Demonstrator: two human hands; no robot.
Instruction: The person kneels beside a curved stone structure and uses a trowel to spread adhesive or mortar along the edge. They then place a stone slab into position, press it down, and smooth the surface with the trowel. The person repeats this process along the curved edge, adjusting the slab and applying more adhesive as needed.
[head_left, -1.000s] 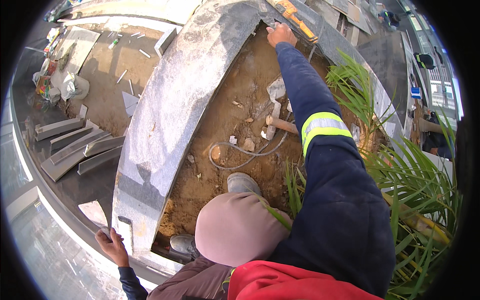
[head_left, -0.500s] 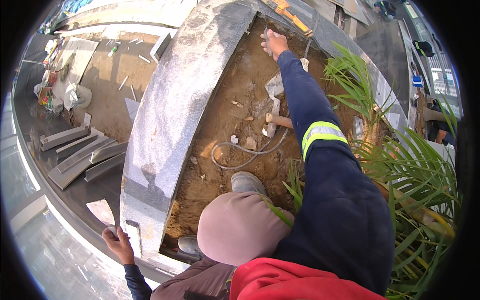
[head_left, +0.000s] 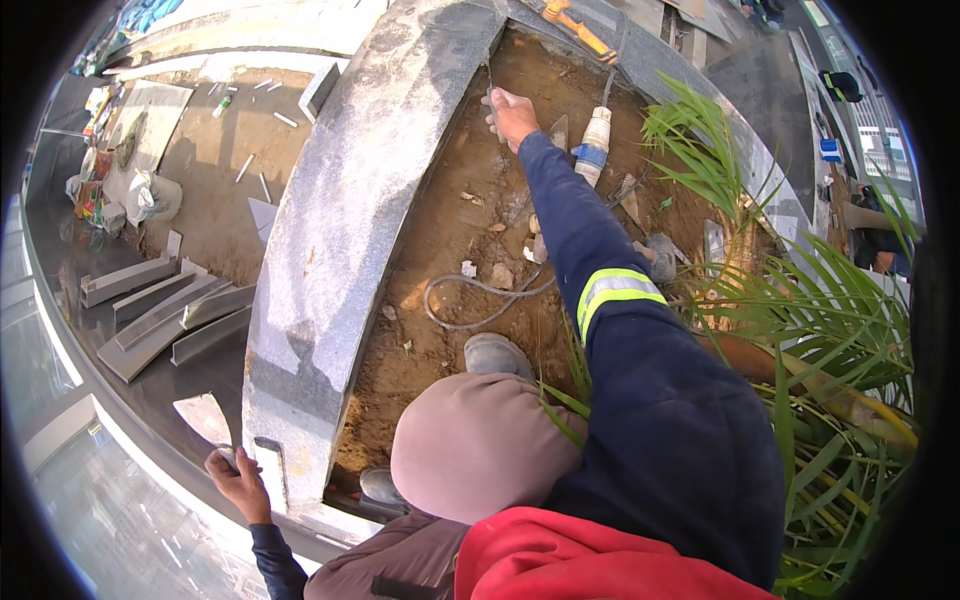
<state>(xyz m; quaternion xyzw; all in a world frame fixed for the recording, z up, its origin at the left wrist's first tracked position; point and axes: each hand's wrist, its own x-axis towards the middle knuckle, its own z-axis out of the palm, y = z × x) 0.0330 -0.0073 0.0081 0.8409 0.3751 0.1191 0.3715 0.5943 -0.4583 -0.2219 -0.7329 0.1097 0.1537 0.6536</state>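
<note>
At the lower left, my left hand [head_left: 240,486] is closed around the handle of a trowel [head_left: 203,418] with a flat, pale-smeared blade. The blade points up and away, beside the curved grey stone edging [head_left: 345,220]. My right arm stretches forward over the soil. My right hand [head_left: 512,118] is closed on a thin grey cable [head_left: 490,78] near the far inner edge of the stone. To its right, a white and blue plug connector [head_left: 592,150] lies on the soil. A loop of cable [head_left: 470,322] lies nearer to me.
An orange-handled tool [head_left: 580,30] rests on the far edging. Palm fronds [head_left: 820,330] crowd the right side. Several metal profiles [head_left: 165,310] lie at left, with a white sack [head_left: 152,195] beyond. My boot [head_left: 497,355] stands in the soil. Other people are partly visible at far right.
My right hand has moved left and slightly nearer with the cable. The connector has come into view; the trowel and hammer on the soil are now mostly behind my arm. My left hand barely moved.
</note>
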